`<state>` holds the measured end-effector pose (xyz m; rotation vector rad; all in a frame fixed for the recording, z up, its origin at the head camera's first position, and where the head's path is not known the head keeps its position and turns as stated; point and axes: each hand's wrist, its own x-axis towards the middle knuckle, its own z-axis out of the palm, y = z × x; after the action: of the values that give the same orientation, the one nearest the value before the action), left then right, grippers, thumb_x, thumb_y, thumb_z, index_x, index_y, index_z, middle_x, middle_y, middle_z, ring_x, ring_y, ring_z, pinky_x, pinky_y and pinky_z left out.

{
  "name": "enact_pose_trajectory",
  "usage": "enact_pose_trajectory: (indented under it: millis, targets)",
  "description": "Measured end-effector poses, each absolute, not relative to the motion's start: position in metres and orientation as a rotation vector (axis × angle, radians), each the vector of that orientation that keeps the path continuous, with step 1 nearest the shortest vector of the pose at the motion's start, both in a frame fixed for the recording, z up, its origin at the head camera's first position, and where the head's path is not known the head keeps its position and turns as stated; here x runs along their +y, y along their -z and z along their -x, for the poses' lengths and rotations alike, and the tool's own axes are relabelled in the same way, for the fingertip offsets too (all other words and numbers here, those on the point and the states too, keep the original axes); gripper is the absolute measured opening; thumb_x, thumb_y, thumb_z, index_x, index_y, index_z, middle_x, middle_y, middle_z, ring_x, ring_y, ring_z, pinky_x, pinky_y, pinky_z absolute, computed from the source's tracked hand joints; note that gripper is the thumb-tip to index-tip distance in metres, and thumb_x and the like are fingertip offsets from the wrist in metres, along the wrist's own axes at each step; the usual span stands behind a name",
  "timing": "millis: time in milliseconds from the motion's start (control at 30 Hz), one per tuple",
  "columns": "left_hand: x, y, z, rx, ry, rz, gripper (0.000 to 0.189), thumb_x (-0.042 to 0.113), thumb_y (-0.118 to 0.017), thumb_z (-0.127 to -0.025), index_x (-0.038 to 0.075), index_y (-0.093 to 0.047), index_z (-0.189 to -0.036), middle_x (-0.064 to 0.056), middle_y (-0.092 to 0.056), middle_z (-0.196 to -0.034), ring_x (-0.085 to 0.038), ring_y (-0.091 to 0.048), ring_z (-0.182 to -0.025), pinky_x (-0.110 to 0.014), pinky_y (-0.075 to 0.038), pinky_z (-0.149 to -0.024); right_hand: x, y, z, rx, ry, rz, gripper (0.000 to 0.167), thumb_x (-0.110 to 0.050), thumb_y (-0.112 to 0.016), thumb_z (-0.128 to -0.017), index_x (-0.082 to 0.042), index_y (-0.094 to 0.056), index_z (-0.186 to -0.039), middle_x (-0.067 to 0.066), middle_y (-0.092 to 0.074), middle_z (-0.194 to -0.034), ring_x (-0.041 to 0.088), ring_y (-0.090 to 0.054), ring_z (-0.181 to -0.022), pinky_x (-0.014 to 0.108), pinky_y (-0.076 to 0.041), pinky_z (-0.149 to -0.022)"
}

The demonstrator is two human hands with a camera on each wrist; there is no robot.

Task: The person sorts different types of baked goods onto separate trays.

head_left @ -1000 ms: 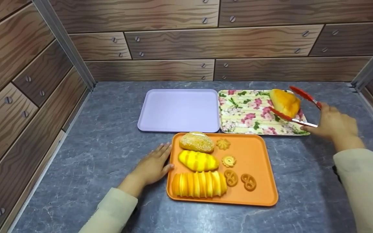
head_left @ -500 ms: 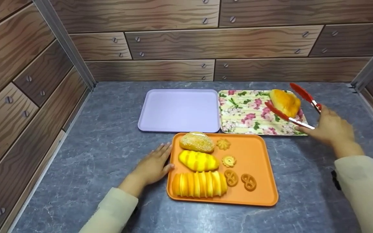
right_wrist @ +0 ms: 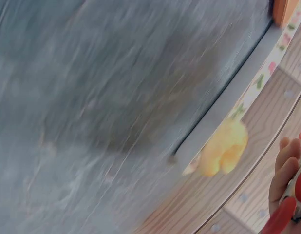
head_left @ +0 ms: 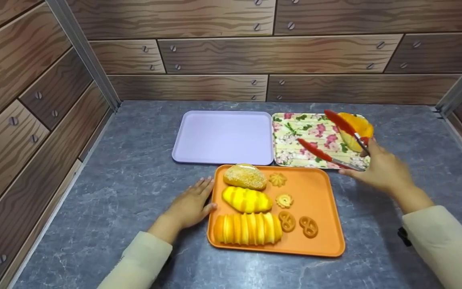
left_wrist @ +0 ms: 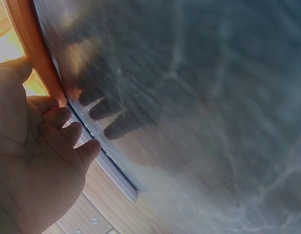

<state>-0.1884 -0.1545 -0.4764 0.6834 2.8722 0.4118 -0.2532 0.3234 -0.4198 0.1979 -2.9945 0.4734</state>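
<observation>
My right hand [head_left: 387, 168] grips a pair of red-tipped tongs [head_left: 315, 150], whose arms are spread with nothing between the tips. The tongs hang over the floral tray [head_left: 289, 154], partly in front of a golden bread roll [head_left: 349, 140] on its right end. In the right wrist view the roll [right_wrist: 226, 148] shows apart from the hand [right_wrist: 287, 170]. My left hand [head_left: 189, 206] rests by the left edge of the orange tray [head_left: 315, 180], its fingers extended and touching the rim. In the left wrist view the hand [left_wrist: 38, 146] lies beside that rim.
On the orange tray sit a seeded bun [head_left: 245, 176], a yellow striped bread [head_left: 247, 199], a sliced loaf [head_left: 249, 228], two cookies [head_left: 284, 200] and two pretzels [head_left: 308, 226]. A lilac tray [head_left: 223, 136] lies behind, left of the floral one. Wood-patterned walls [head_left: 215, 56] enclose the table.
My right hand has moved left and nearer with the spread tongs, away from the bread roll, which stays on the floral tray. The left hand holds its place.
</observation>
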Motion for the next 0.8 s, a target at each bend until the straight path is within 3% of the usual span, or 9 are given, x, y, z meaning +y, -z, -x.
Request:
enact_pose_trajectory:
  millis: [200,433,667,800]
  targets:
    - [-0.154,0.477,0.187,2.872,-0.425,-0.688,0.065,0.04,-0.046,-0.1,0.003,-0.027,-0.15,-0.015,-0.025,-0.153,-0.032,-0.02,-0.141,-0.049,-0.022,-0.111,0.303,0.423,0.242,-2.998,-0.541,-0.305,0.111,-0.068,-0.07,-0.069,0.008,-0.032,-0.14,0.037,-0.047,-0.125,0.056,-0.051,-0.101,0.067,-0.041,-0.077]
    - [-0.155,0.476,0.187,2.872,-0.41,-0.689,0.065,0.041,-0.044,-0.1,0.004,-0.026,-0.15,-0.013,-0.024,-0.154,-0.03,-0.019,-0.141,-0.048,-0.02,-0.112,0.278,0.421,0.23,-3.052,-0.521,-0.419,0.119,-0.073,-0.064,-0.071,0.009,-0.023,-0.146,0.036,-0.046,-0.13,0.053,-0.05,-0.108,0.065,-0.042,-0.082]
    - [-0.155,0.477,0.189,2.873,-0.4,-0.688,0.065,0.04,-0.044,-0.1,0.004,-0.026,-0.15,-0.013,-0.025,-0.154,-0.029,-0.019,-0.141,-0.047,-0.022,-0.111,0.256,0.423,0.225,-3.03,-0.506,-0.551,0.108,-0.071,-0.067,-0.07,0.005,-0.038,-0.14,0.024,-0.062,-0.113,0.043,-0.058,-0.1,0.059,-0.047,-0.077]
    - [-0.154,0.476,0.189,2.869,-0.397,-0.678,0.065,0.041,-0.044,-0.1,0.004,-0.025,-0.151,-0.012,-0.024,-0.154,-0.029,-0.019,-0.142,-0.047,-0.021,-0.112,0.247,0.425,0.222,-3.036,-0.461,-0.602,0.109,-0.071,-0.066,-0.071,0.007,-0.038,-0.141,0.027,-0.06,-0.117,0.044,-0.059,-0.099,0.059,-0.049,-0.074]
